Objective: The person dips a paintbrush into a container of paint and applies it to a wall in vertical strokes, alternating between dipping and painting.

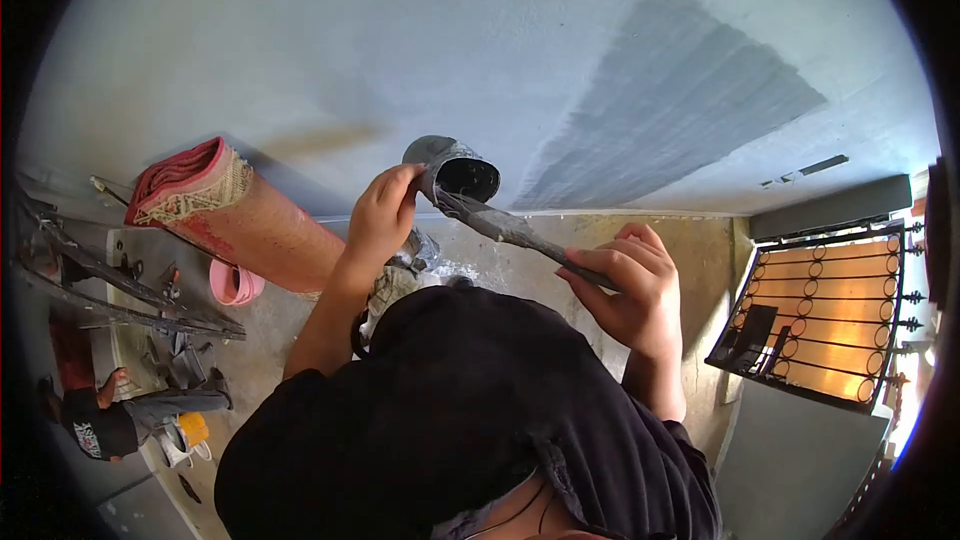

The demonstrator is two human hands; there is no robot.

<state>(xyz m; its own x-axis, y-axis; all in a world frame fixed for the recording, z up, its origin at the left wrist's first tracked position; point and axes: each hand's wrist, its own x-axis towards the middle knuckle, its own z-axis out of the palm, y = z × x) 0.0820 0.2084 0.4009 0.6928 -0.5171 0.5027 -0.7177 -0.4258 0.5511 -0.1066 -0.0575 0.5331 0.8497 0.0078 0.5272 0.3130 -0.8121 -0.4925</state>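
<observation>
Holding a tool (515, 231), right hand (633, 285) faces left hand's (382, 215) container (440, 162); shirt lettering (88, 439) blurs.

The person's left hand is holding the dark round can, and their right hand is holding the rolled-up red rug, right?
Not quite. The head view shows the right hand holding a long, dark, stick-like tool. The left hand does hold the dark round can.

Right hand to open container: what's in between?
A smeared grey tool, slanting from the right hand to the mouth of the container; the head view shows it.
</observation>
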